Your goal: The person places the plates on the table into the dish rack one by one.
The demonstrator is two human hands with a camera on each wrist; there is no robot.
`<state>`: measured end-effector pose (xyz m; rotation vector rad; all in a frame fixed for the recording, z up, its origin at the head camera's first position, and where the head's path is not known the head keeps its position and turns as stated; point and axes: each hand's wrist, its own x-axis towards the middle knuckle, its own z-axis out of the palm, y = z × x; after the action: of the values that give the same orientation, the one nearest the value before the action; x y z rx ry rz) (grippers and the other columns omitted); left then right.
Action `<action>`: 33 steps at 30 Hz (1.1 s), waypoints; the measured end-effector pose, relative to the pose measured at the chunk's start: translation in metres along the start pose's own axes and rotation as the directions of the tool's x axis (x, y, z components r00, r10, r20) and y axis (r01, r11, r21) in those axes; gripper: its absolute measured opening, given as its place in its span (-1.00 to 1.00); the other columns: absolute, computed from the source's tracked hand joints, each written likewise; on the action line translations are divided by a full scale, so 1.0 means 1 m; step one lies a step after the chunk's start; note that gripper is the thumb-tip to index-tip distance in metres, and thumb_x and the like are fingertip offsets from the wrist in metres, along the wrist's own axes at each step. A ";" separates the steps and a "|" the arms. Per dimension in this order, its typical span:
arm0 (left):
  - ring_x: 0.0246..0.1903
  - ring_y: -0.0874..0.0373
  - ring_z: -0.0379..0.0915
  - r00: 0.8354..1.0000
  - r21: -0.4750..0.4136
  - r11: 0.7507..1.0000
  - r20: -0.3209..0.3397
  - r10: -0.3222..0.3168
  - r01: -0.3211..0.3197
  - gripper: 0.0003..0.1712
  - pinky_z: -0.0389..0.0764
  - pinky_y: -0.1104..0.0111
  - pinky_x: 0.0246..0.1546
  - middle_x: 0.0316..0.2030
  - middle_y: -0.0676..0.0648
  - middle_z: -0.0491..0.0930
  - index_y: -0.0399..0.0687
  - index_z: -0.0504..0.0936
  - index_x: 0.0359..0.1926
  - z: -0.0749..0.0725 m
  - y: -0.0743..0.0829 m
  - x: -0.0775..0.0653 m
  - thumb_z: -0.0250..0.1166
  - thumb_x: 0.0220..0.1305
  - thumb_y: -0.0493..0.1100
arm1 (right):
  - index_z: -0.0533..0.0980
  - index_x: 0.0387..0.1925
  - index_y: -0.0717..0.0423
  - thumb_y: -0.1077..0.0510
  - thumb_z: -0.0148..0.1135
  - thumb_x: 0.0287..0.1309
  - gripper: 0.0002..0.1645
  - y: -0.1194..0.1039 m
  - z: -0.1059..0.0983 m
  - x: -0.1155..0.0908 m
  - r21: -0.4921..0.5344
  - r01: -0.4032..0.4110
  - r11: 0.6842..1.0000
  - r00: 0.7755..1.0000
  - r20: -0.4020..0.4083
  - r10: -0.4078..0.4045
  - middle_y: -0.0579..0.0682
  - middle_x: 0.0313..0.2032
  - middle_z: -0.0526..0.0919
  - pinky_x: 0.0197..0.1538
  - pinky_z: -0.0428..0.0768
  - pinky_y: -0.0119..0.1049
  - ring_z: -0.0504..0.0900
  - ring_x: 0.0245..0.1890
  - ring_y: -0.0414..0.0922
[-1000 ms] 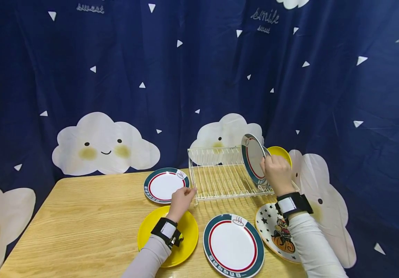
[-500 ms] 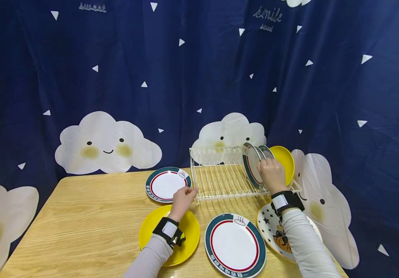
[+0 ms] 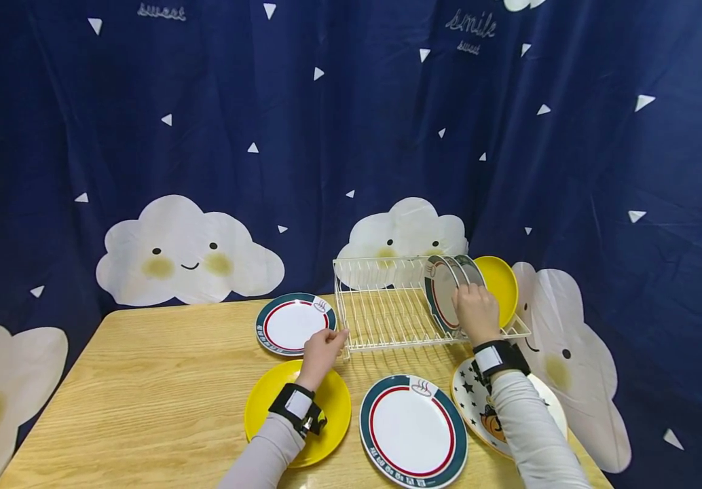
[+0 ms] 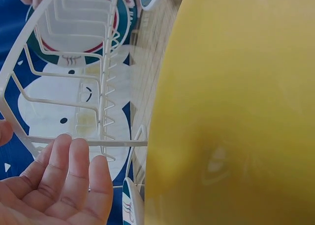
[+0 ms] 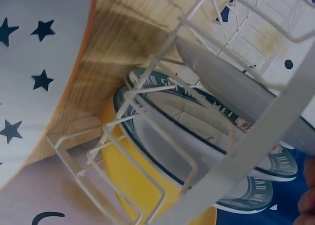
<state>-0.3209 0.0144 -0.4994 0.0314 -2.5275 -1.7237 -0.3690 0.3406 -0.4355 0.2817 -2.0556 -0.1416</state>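
My right hand (image 3: 476, 312) grips the near edge of a green-rimmed white plate (image 3: 438, 293), which stands on edge in the white wire dish rack (image 3: 381, 316). In the right wrist view this plate's pale side (image 5: 221, 77) lies between the wires, with my fingers (image 5: 308, 188) at its rim. Two more green-rimmed plates (image 5: 197, 131) and a yellow plate (image 3: 499, 288) stand beside it in the rack. My left hand (image 3: 322, 353) holds the rack's left front corner; in the left wrist view the fingertips (image 4: 74, 148) meet the rail, thumb on its other side.
On the wooden table (image 3: 143, 394) lie a small green-rimmed plate (image 3: 292, 322), a yellow plate (image 3: 333, 435) under my left forearm, a larger green-rimmed plate (image 3: 412, 431) and a star-patterned plate (image 3: 470, 390) partly behind my right sleeve. A blue curtain (image 3: 302, 136) hangs behind.
The green-rimmed plate in my right hand has gone down into the rack and now stands parallel to its neighbours. My left hand has stayed at the rack's corner.
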 end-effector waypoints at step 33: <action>-0.38 0.03 0.63 0.999 -0.020 0.999 0.015 -0.033 0.033 -0.46 0.50 0.41 -0.41 -0.37 -0.12 0.69 -0.20 0.67 -0.27 0.001 -0.004 -0.002 0.19 0.32 0.23 | 0.48 -0.64 0.30 0.22 0.31 0.15 -0.67 -0.020 -0.035 -0.036 0.218 -0.299 0.929 0.954 0.042 0.297 0.20 -0.67 0.51 -0.56 0.44 0.02 0.49 -0.61 0.17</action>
<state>-0.3188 0.0141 -0.5037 0.0592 -2.5338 -1.7680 -0.3185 0.3317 -0.4537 0.1010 -2.0971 0.2770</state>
